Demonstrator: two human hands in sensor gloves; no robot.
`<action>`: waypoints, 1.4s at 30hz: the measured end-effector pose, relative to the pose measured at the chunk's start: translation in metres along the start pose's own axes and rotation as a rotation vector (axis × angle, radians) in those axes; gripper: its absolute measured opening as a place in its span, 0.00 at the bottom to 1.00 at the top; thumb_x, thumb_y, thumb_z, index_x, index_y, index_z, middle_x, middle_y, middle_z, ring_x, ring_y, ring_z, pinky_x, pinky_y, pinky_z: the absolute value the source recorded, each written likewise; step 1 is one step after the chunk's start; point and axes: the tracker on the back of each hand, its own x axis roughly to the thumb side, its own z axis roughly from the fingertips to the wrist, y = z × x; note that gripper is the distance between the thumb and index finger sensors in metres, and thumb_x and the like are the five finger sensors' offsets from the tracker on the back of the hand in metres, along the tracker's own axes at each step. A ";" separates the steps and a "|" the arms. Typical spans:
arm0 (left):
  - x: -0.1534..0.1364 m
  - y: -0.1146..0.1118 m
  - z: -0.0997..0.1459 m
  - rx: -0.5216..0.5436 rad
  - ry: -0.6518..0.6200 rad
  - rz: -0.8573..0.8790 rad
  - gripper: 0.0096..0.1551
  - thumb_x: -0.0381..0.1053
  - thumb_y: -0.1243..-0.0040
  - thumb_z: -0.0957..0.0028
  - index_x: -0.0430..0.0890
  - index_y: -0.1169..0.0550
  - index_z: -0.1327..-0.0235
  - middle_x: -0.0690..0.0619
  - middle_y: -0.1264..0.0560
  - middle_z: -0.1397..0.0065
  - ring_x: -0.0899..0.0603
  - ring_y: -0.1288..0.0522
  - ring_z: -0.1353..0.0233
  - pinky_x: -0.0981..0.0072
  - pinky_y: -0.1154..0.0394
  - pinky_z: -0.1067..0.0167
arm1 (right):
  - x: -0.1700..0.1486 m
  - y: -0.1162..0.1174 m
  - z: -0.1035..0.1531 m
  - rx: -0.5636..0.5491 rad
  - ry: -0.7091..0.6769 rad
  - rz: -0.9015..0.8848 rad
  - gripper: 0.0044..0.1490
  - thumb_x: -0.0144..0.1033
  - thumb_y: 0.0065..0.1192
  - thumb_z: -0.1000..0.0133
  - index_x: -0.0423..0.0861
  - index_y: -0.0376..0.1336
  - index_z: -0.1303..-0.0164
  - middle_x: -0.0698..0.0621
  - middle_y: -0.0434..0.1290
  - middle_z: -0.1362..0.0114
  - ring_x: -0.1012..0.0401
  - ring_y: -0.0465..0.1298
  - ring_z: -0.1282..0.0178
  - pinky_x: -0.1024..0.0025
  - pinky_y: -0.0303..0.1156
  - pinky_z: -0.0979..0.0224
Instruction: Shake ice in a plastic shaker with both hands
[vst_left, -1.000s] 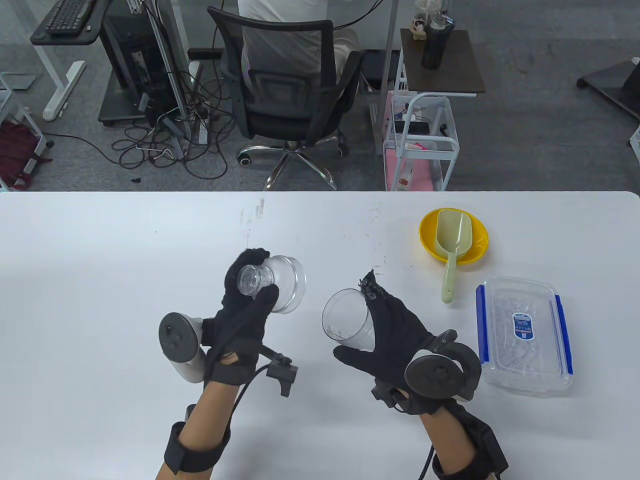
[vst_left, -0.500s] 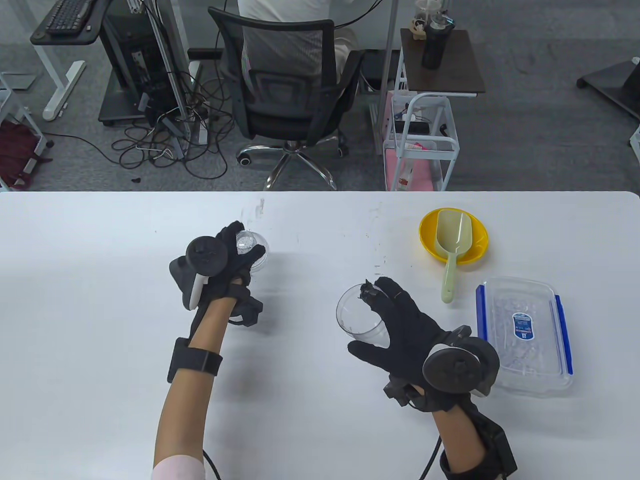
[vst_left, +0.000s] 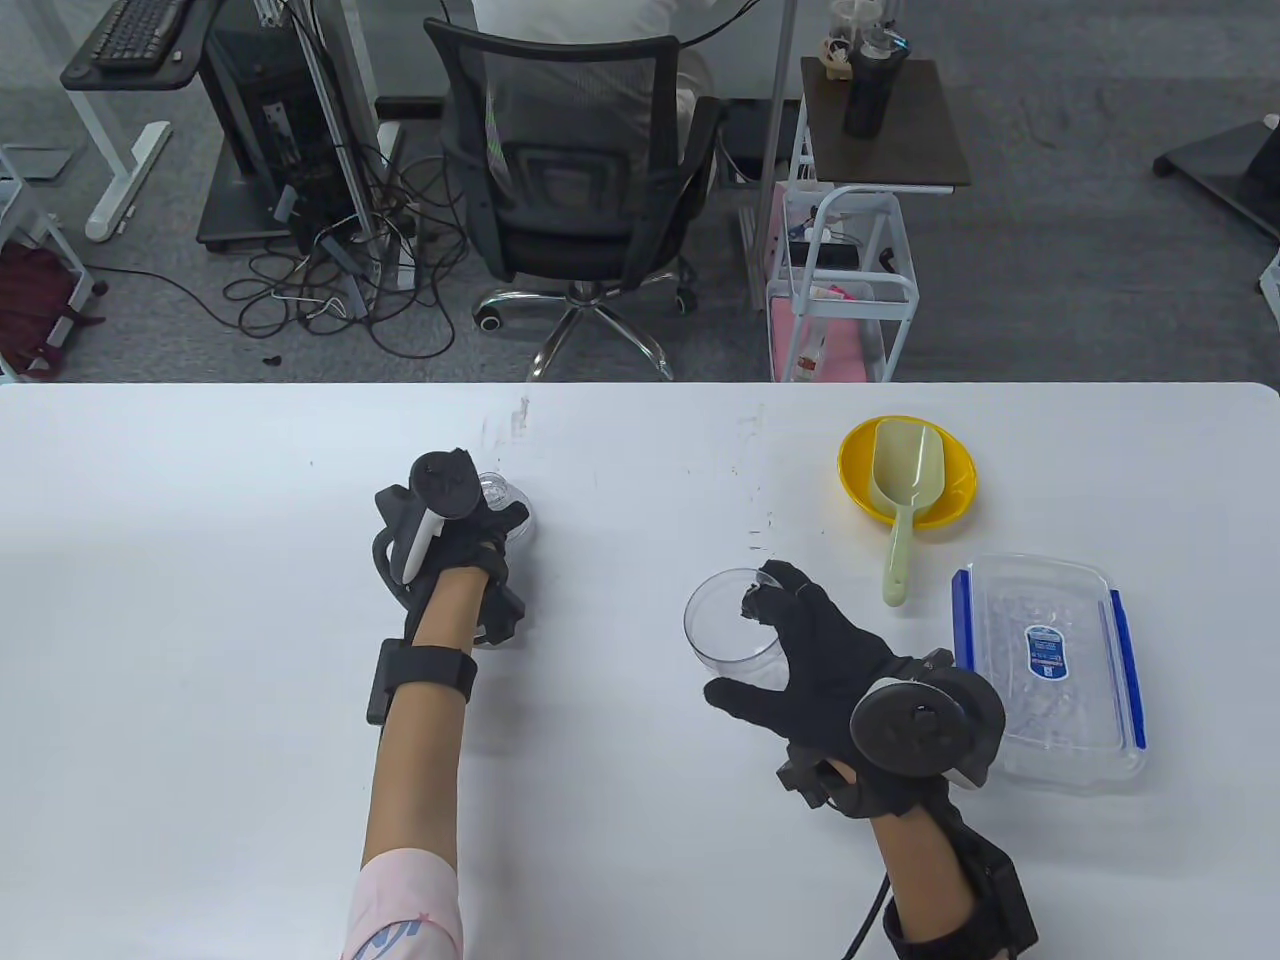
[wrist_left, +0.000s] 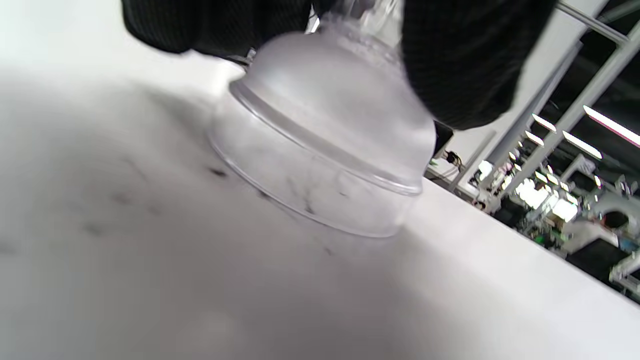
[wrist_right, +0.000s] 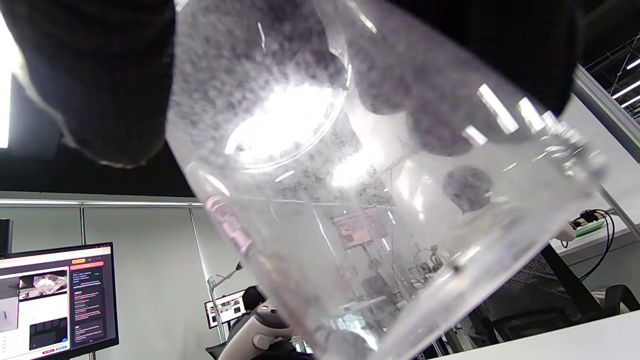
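The left hand (vst_left: 455, 530) grips the clear shaker lid (vst_left: 505, 500) by its narrow top cap, gloved fingers (wrist_left: 460, 60) curled round it from above. In the left wrist view the domed lid (wrist_left: 330, 150) sits with its wide rim down on the white table (vst_left: 200, 600) — touching it along the near edge, as far as the blurred frame shows.

The right hand (vst_left: 815, 660) holds the clear shaker cup (vst_left: 728, 628) upright, mouth up, with the thumb on one side and the fingers wrapped round the other, fingertips at its rim. The right wrist view looks through the cup's wall (wrist_right: 350, 200), with dark fingers (wrist_right: 100, 75) pressed against it. Whether the cup's base touches the table cannot be told. No ice is plainly visible inside it.

From the cup, the lid lies at about ten o'clock, well apart. A yellow bowl (vst_left: 950, 495) with a pale green scoop (vst_left: 905, 480) resting in it sits at about one o'clock; the scoop's handle points back toward six o'clock, over the bowl's rim. A clear lidded box (vst_left: 1045, 665) with blue clips — holding what looks like ice — lies at three o'clock, just beside the right hand's tracker (vst_left: 915, 725).
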 end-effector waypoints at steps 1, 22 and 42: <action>0.002 0.005 0.004 0.032 -0.023 -0.030 0.59 0.61 0.33 0.51 0.40 0.51 0.18 0.31 0.48 0.17 0.24 0.43 0.22 0.34 0.40 0.29 | 0.000 0.000 0.000 0.000 -0.002 0.001 0.53 0.61 0.75 0.58 0.42 0.59 0.30 0.28 0.66 0.22 0.35 0.77 0.37 0.45 0.77 0.43; 0.018 0.068 0.196 0.258 -0.439 -0.177 0.54 0.61 0.36 0.45 0.44 0.49 0.15 0.34 0.51 0.14 0.22 0.54 0.18 0.23 0.53 0.30 | -0.046 0.062 -0.079 0.089 0.288 0.054 0.33 0.46 0.72 0.52 0.36 0.73 0.44 0.22 0.68 0.25 0.36 0.78 0.39 0.48 0.78 0.45; -0.013 0.036 0.230 0.231 -0.442 -0.271 0.54 0.62 0.36 0.46 0.44 0.49 0.15 0.35 0.52 0.14 0.22 0.56 0.18 0.22 0.54 0.30 | -0.114 0.177 -0.146 0.398 0.612 0.375 0.31 0.42 0.59 0.44 0.43 0.71 0.33 0.24 0.67 0.23 0.35 0.74 0.34 0.47 0.77 0.44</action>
